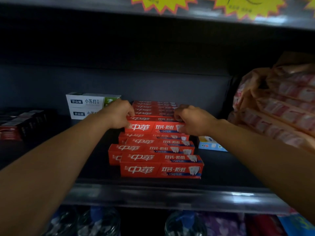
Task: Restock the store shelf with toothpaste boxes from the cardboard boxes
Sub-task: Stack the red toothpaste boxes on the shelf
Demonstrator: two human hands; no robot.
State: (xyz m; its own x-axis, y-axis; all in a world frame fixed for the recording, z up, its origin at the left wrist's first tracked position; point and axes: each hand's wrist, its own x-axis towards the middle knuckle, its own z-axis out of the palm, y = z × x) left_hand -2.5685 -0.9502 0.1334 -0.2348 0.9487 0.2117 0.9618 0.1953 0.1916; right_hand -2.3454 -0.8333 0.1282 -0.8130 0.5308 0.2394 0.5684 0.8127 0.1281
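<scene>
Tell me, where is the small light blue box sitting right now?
The light blue box lies on the shelf, just right of the red toothpaste boxes, below the right hand.

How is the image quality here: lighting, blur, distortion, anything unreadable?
Head view: dim, the shelf back nearly black; the red toothpaste boxes are lit and legible in the centre; the wrapped packs at right and yellow price tags above are smeared by blur; wide-angle bending curves the shelf edge; glare streaks on it.
</scene>
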